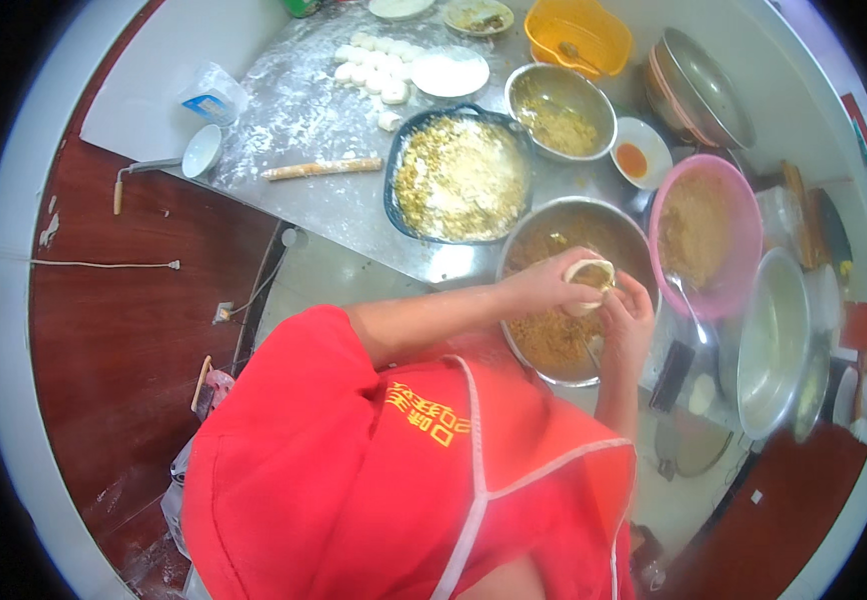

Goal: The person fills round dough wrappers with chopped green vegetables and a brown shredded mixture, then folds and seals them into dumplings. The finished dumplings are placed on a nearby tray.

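Observation:
Over a large steel bowl of brownish filling, my left hand holds a cupped dough wrapper. Its mouth is open and brown filling shows inside. My right hand touches the wrapper's rim, with thumb and fingers at its right edge. Below, a metal utensil rests in the bowl, partly hidden by my right hand. A dark-rimmed square basin of yellowish crumbly filling, dusted white on top, stands just beyond my left forearm.
Left on the floured steel table lie a rolling pin and several dough pieces beside a white plate. A smaller steel bowl, an orange basket, a sauce bowl and a pink basin stand beyond and right.

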`<state>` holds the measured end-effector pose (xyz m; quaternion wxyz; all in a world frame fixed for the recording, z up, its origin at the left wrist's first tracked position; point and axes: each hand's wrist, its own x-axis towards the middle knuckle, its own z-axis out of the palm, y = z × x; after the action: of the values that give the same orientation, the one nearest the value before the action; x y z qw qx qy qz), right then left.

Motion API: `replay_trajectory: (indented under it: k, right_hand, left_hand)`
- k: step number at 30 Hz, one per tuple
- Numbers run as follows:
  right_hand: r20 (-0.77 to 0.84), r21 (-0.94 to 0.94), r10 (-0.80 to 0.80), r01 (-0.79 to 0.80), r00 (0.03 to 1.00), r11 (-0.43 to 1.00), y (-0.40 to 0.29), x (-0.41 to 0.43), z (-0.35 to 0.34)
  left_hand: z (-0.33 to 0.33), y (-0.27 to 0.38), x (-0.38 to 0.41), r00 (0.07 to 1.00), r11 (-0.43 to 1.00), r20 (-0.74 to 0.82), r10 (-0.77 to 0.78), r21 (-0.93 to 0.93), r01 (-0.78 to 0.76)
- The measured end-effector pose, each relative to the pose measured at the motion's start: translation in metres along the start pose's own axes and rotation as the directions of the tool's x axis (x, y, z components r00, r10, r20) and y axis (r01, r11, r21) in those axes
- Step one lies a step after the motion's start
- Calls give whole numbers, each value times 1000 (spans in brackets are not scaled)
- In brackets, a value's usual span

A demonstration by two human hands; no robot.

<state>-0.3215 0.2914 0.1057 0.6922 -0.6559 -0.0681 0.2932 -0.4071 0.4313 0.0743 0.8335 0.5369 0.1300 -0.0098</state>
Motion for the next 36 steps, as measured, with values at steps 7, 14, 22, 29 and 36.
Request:
replay_trajectory:
  k: [7,14,22,29,36]
  right_hand:
    - [59,-504,-296,284,953,815,19,6,-8]
    - [68,-449,-196,206,978,869,2,-6,6]
    - [117,-600,-344,343,931,723,24,10,-22]
    - [125,-615,-159,202,979,762,13,8,-7]
    - [72,-575,-340,317,938,754,10,-7,-1]
  left_hand:
    - [0,-15,5,989,982,-60,-135,-141,125]
    - [-10,-18,8,983,984,53,-178,-13,179]
    - [-1,-1,10,994,991,-34,-108,78,110]
    - [-9,-9,8,961,961,16,-276,4,276]
    - [-14,7,14,948,949,142,-285,181,258]
